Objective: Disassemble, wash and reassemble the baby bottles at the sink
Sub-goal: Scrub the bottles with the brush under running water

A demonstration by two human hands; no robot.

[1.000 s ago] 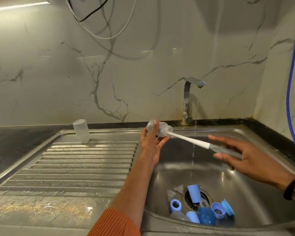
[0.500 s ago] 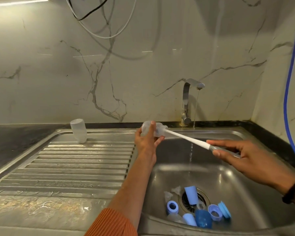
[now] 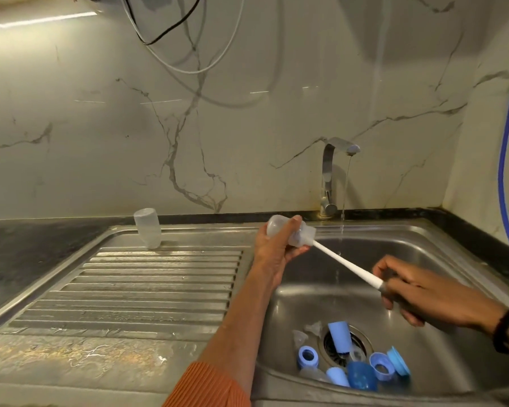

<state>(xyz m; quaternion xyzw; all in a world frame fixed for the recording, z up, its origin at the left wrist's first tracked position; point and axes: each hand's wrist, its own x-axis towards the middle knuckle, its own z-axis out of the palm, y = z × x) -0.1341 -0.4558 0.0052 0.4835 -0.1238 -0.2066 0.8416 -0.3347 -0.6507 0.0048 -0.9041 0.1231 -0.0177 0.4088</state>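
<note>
On the draining board [image 3: 135, 292], toward ten o'clock, a clear bottle [image 3: 147, 228] stands upside down. At centre the left hand [image 3: 272, 248] curls its fingers round a second clear bottle [image 3: 279, 229] held on its side, mouth toward three o'clock, with the brush [image 3: 346, 264] pushed into it. At four o'clock the right hand [image 3: 417, 292] grips the brush's grey handle. The tap [image 3: 332, 171] at one o'clock runs a thin stream. Blue rings, caps and clear teats [image 3: 353, 359] lie around the drain at five o'clock in the sink [image 3: 441, 248]
</note>
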